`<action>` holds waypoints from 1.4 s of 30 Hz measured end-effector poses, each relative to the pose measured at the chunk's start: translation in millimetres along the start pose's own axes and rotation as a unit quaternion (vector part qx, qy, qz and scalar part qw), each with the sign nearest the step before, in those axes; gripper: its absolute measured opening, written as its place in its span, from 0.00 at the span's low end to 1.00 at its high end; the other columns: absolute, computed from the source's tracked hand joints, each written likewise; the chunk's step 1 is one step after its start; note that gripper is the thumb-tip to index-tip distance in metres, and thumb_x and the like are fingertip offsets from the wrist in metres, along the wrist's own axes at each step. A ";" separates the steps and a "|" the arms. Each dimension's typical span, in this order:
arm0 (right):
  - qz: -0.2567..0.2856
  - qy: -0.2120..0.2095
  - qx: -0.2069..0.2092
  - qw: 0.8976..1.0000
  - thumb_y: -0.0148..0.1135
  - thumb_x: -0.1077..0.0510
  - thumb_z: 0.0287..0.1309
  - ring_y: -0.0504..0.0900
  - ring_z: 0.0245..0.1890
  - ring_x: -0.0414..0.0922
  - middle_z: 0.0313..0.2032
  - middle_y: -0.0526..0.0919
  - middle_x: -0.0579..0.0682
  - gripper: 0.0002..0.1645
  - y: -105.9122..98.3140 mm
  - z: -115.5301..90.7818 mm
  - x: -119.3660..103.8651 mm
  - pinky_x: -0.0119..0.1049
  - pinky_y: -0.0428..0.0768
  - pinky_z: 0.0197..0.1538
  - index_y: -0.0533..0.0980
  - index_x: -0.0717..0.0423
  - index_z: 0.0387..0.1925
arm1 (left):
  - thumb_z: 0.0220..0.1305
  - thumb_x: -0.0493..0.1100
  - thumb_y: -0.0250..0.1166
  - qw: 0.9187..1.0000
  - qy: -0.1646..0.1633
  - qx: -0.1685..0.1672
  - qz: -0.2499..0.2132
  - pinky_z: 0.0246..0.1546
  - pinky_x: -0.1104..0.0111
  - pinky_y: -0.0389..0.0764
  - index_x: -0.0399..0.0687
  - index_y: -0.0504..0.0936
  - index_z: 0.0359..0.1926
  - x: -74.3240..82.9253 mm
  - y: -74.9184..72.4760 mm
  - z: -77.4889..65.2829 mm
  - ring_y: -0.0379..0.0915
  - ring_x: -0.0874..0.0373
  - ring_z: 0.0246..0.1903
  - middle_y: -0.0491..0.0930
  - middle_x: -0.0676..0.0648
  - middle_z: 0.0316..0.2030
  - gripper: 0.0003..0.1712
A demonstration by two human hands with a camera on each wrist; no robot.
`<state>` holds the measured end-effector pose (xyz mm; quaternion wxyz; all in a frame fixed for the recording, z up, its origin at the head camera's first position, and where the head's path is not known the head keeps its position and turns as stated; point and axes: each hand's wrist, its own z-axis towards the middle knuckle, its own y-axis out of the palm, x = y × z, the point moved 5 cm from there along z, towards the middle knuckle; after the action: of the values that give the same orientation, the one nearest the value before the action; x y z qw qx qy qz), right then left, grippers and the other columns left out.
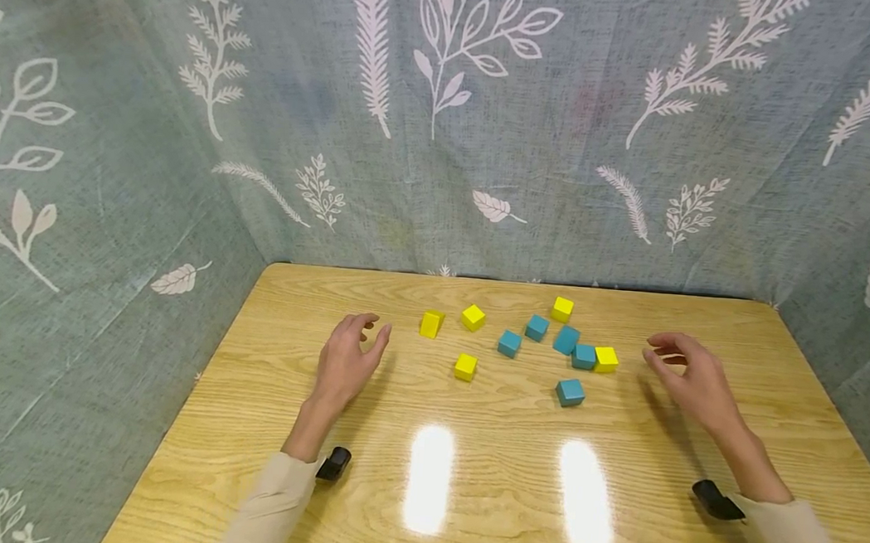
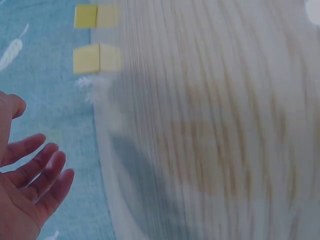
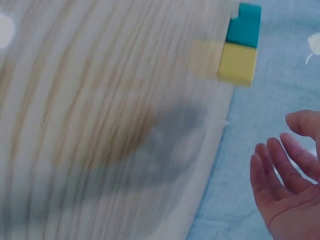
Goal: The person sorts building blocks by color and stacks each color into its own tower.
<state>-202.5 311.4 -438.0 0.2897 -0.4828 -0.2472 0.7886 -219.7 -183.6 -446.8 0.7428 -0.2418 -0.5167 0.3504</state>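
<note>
My left hand hovers over the table on the left, fingers loosely bent, holding nothing. Nearest to it is a yellow block that looks longer than the others. Two more yellow blocks, one behind and one nearer me, lie to its right. On the other side my right hand hangs in the air with relaxed fingers and nothing in its grasp. Closest to that hand is a yellow cube right beside a blue cube. The right wrist view shows a yellow block against a blue-green one.
Several blue blocks are scattered mid-table, with one closer to me. A yellow cube lies near the back edge. The wooden table reflects two bright lights. Leaf-patterned cloth stands behind and at both sides.
</note>
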 end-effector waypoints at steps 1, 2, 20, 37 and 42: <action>0.005 -0.002 -0.001 1.000 0.66 0.64 0.68 0.79 0.42 0.35 0.46 0.84 0.65 0.14 2.0 0.5 -2.6 0.14 0.73 0.47 0.79 0.69 0.51 | 0.74 0.49 0.65 1.000 0.003 0.000 -0.006 0.37 0.52 0.82 0.35 0.82 0.56 3.2 1.5 -0.5 0.79 0.43 0.42 0.83 0.37 0.48 0.22; 0.008 -0.003 -0.003 1.000 0.66 0.64 0.68 0.77 0.42 0.30 0.46 0.84 0.65 0.14 4.4 0.9 -4.9 0.15 0.74 0.47 0.79 0.69 0.51 | 0.74 0.49 0.65 1.000 0.008 0.001 -0.012 0.37 0.52 0.82 0.35 0.83 0.56 6.6 3.1 -1.0 0.79 0.43 0.42 0.83 0.37 0.47 0.21; 0.062 -0.034 -0.027 0.997 0.67 0.68 0.65 0.84 0.43 0.55 0.46 0.84 0.62 0.14 58.2 14.9 -57.9 0.41 0.85 0.48 0.79 0.68 0.51 | 0.72 0.44 0.67 0.995 0.070 -0.040 -0.066 0.34 0.59 0.80 0.34 0.82 0.57 53.1 32.0 -3.7 0.78 0.46 0.39 0.82 0.36 0.48 0.20; 0.130 -0.046 -0.095 0.986 0.69 0.68 0.64 0.84 0.46 0.56 0.51 0.82 0.65 0.19 114.0 20.7 -93.9 0.48 0.87 0.47 0.78 0.69 0.55 | 0.71 0.42 0.68 0.982 0.118 -0.100 -0.106 0.41 0.58 0.83 0.34 0.81 0.58 66.0 56.1 -6.4 0.79 0.47 0.41 0.80 0.36 0.50 0.20; 0.140 -0.050 -0.107 0.983 0.69 0.68 0.64 0.85 0.47 0.57 0.51 0.82 0.64 0.20 130.1 20.6 -102.4 0.47 0.87 0.46 0.78 0.69 0.56 | 0.70 0.42 0.70 0.975 0.131 -0.139 -0.114 0.42 0.55 0.83 0.33 0.79 0.60 66.3 66.8 -8.4 0.79 0.47 0.44 0.79 0.36 0.53 0.23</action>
<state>-212.1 145.5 -453.3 0.1102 -0.5013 -0.2744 0.8132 -215.3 -90.0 -458.2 0.7982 -0.3258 -0.4828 0.1537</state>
